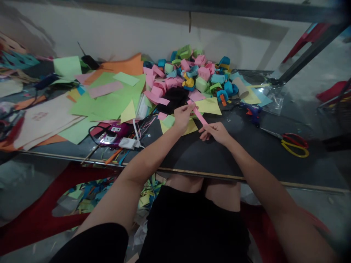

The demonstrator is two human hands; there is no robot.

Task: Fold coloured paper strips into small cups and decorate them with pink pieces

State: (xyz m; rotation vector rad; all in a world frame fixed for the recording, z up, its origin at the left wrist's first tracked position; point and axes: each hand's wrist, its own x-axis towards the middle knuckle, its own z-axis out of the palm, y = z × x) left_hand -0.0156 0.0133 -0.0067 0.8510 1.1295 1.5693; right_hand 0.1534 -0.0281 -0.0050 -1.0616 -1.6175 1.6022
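A narrow pink paper strip [200,117] is stretched slantwise between my two hands, above the dark table. My left hand [183,116] pinches its upper end, and my right hand [216,132] holds the lower end between thumb and fingers. Beneath and beside the hands lie yellow paper sheets [210,106] and a small light green piece [168,121]. Just behind my left hand is a black cloth-like item [175,98]. Farther back rises a heap of small folded paper pieces [201,73] in pink, blue, green and yellow.
Scissors [294,144] with red and yellow handles and a blue glue gun [253,112] lie to the right. At the left are a purple power strip [116,133] with plugs and green paper sheets [106,100]. A metal bar [175,5] crosses overhead.
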